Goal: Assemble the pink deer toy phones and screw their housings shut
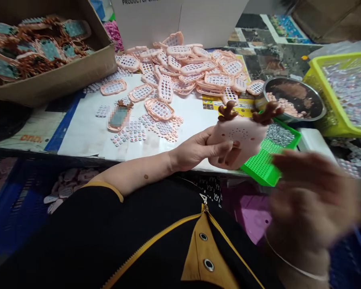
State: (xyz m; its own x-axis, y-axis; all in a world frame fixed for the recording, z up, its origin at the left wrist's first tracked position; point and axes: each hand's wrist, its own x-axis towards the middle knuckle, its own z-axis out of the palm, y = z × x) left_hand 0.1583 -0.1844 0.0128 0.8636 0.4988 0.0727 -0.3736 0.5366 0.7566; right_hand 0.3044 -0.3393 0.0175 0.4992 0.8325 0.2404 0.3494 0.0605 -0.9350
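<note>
My left hand [195, 150] grips a pink toy phone casing [249, 144] with brown antlers. The casing's back faces up, showing a cluster of small holes and a recess, and my thumb lies across it. At lower right my right hand [315, 196] is smeared by motion, apart from the casing; its fingers and anything in them cannot be made out. Between the two stands a green perforated basket [263, 162] holding small silvery screws [279, 134]. On the white table surface [87, 128], left of the casing, lie a pink casing with a greenish panel [119, 116] and several button pads [137, 130].
Pink perforated front shells [195, 68] are heaped at the back. A cardboard box [99, 60] with antlered parts stands at left. On the right are a metal bowl [321, 106] of small pink pieces and a yellow basket [321, 100]. Blue crates [12, 216] sit below the table.
</note>
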